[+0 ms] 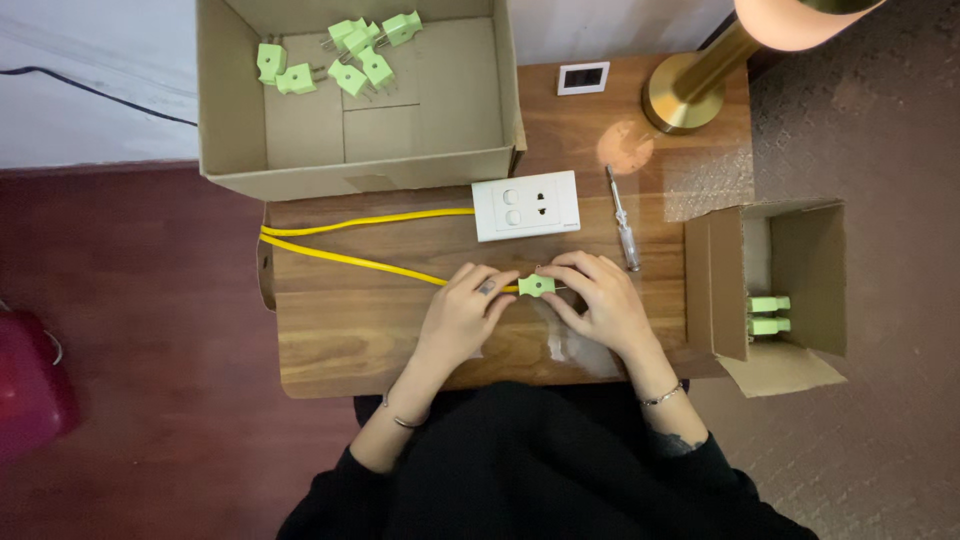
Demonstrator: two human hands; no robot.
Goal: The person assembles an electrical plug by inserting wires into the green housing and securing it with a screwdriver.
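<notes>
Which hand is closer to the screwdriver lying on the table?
Right. The right hand lies just beside the screwdriver, its fingers almost at the handle. The left hand sits farther off, beyond the green plug.

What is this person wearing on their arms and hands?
Both arms come out of black sleeves pushed up toward the elbows. The left hand has a thin bracelet at the wrist and a small dark mark or ring on one finger. The right hand has a slim silvery bracelet, with a dark tattoo on the forearm behind it.
</notes>
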